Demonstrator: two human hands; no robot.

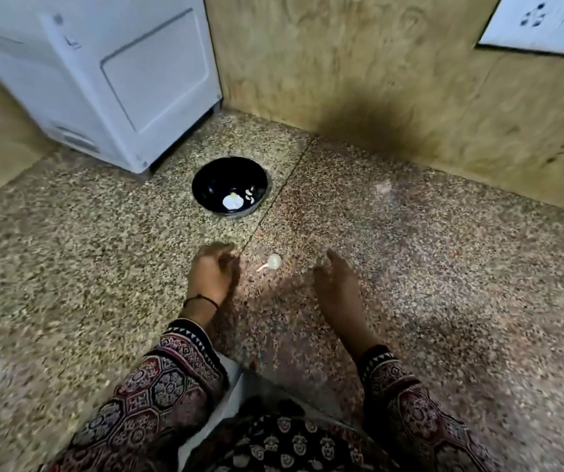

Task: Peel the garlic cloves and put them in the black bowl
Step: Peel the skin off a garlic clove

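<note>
terrazzo floor [444, 267]: speckled stone chips, polished smooth, patches of sheen and glare. black bowl [205, 172]: glossy, glazed or plastic, cannot tell which; highlights on inner wall. peeled cloves [250, 197] inside: pale, smooth, bare. garlic bulb [274, 261] on floor: dry, papery white skin. wall [342, 63]: wood-grain board, matt, dark smudge low down. white appliance [120, 80]: smooth casing, faint satin sheen. socket plate [546, 22]: smooth white plastic. sleeves [158, 386]: printed cloth, matt. thread band [202, 299]: black cord.

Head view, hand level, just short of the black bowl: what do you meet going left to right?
left hand → garlic lying on the floor → right hand
</note>
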